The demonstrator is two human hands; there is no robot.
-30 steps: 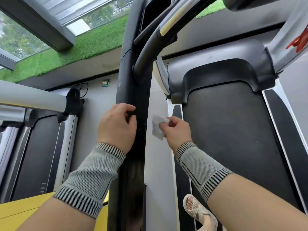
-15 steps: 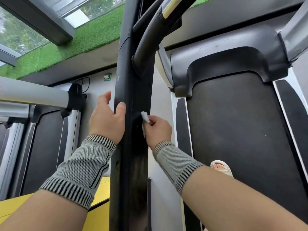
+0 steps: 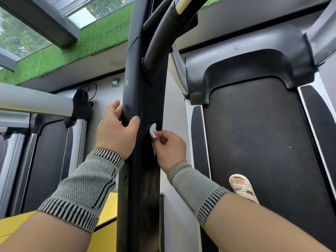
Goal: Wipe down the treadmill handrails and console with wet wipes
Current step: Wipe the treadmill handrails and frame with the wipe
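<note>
A wide black treadmill handrail (image 3: 143, 99) runs down the middle of the view, and a curved black bar (image 3: 160, 35) joins it higher up. My left hand (image 3: 115, 131) grips the handrail's left edge, thumb on its top face and fingers wrapped round the side. My right hand (image 3: 169, 148) pinches a small folded white wet wipe (image 3: 153, 132) and presses it against the rail's right part, next to a small raised black piece. The console is out of view.
The treadmill belt (image 3: 263, 151) and its grey motor cover (image 3: 245, 57) lie to the right, with my sandalled foot (image 3: 242, 187) on the belt. A neighbouring treadmill's silver rail (image 3: 34, 100) is at the left. A yellow surface (image 3: 107, 213) lies below.
My right hand brought the wipe from the air beside the rail onto the rail's surface. My left hand shifted from the rail's top to gripping its left edge.
</note>
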